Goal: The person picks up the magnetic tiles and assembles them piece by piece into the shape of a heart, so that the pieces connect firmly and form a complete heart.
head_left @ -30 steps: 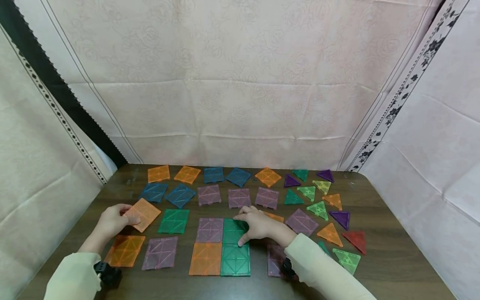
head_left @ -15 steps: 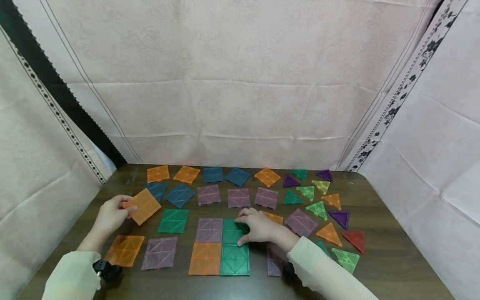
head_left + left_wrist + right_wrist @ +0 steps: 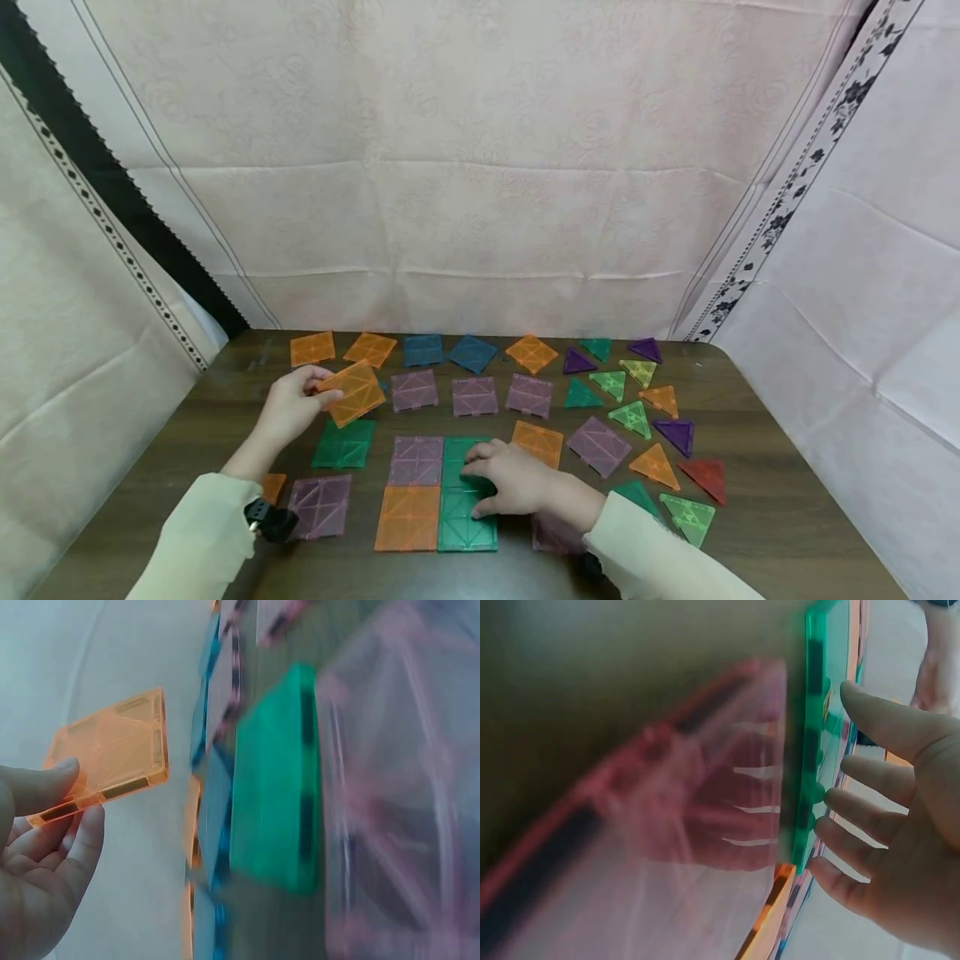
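Orange tile [image 3: 358, 392] pinched near edge by left hand [image 3: 291, 408], held above surface [image 3: 420, 579]; could be dropped if grip loosens. Right hand [image 3: 512, 479] loosely spread, nothing gripped, over green tiles [image 3: 467, 535], contact unclear; those could be nudged askew if brushed.

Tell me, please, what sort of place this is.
Probably an indoor play or filming corner: a wood-look table, pale patterned cloth behind and beside it, and translucent coloured tiles spread on top.
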`<state>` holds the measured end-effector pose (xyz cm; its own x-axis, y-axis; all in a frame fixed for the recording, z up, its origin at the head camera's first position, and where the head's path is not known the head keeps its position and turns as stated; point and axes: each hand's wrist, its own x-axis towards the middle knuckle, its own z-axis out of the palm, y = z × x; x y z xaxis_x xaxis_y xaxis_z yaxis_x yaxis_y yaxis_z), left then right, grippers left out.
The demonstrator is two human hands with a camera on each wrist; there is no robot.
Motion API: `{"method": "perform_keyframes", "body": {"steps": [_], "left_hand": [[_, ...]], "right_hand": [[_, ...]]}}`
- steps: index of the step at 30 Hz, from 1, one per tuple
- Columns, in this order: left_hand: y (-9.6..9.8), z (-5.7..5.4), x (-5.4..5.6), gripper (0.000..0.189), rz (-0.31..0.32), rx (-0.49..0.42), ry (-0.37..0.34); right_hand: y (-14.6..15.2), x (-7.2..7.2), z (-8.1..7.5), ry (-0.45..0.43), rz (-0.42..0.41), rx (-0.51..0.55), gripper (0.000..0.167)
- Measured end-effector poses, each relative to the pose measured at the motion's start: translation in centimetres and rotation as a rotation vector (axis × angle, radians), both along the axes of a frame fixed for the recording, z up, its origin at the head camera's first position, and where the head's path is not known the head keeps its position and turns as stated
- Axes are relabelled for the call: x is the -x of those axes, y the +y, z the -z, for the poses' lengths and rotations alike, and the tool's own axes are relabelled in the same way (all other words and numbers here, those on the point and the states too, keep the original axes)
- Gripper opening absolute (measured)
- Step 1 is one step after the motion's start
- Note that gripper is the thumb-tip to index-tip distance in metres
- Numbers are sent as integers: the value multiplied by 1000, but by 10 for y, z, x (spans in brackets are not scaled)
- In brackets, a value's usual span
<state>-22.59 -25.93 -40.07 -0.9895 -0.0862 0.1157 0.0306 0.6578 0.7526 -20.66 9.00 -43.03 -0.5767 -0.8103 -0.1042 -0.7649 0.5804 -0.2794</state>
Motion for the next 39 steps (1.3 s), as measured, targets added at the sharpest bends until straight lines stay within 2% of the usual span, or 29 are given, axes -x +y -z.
{"method": "perform_keyframes", "body": {"steps": [4,8,14,19,22,27,33,39], "left_hand": [[26,0,9,32,39,-28,-16],[54,4,17,30,74,-48,-11],[95,18,25,20,146,-89,26],[117,31,31,11,206,-75,73],[126,35,33,10,245,-60,102],[137,39,36,11,284,-54,108],[141,40,33,11,310,-59,73],[141,40,30,11,353,-64,76]], "right_hand": [[-1,-10,0,20,-24,-13,54],[0,-17,0,45,-40,-34,52],[1,-20,1,84,-57,-48,49],[1,-22,1,92,-70,-45,48],[2,-23,0,88,-71,-46,48],[2,-23,0,87,-70,-47,48],[2,-23,2,87,-64,-46,49],[2,-22,3,85,-58,-49,49]]}}
